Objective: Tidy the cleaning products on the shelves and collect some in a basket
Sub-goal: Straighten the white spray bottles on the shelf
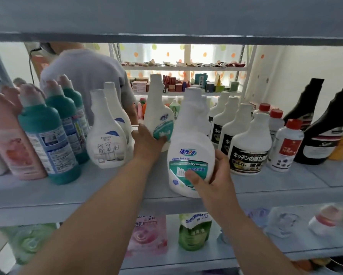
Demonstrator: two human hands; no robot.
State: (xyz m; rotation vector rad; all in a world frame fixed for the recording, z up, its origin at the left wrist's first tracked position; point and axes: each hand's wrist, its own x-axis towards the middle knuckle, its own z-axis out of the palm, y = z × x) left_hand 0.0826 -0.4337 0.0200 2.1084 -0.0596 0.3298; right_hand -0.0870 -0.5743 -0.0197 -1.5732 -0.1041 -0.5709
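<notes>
Two white bottles with green labels stand on the middle shelf [107, 191]. My left hand [146, 142] grips the rear white bottle [157, 108] low on its label. My right hand [212, 181] holds the front white bottle [190, 139] near its base, thumb on the label, at the shelf's front edge. Both bottles are upright, the front one tilted slightly. No basket is in view.
White bathroom-cleaner bottles [107, 139] and teal bottles [47, 139] stand left, a pink bottle [13, 147] farther left. White bottles with black labels [248, 151], red-capped bottles [288, 147] and black bottles [321, 139] stand right. Refill pouches [194, 233] fill the lower shelf. A person in grey [87, 76] stands behind the shelving.
</notes>
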